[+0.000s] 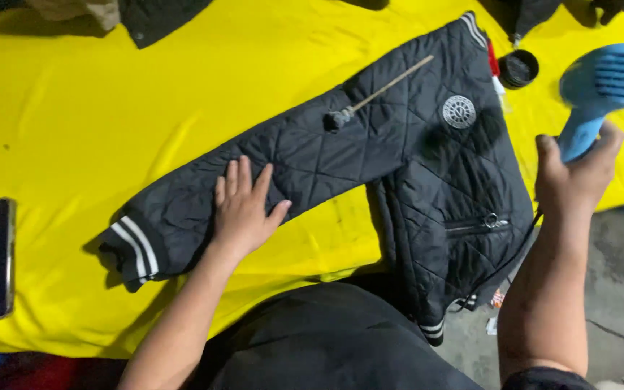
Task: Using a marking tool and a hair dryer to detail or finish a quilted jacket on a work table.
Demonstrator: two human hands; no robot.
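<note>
On yellow table (110, 94): left hand (243, 209) flat, open on jacket sleeve (182, 217); right hand (575, 177) grips blue dryer (601, 87) past table edge.

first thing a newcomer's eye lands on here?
The bright yellow table cover, with a black quilted jacket spread across its middle. The left hand lies flat on the jacket's sleeve, and at the right edge the right hand holds up a blue hair dryer.

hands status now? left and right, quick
Left hand: open, flat on the sleeve of the black quilted jacket.
Right hand: closed around the blue hair dryer.
</note>
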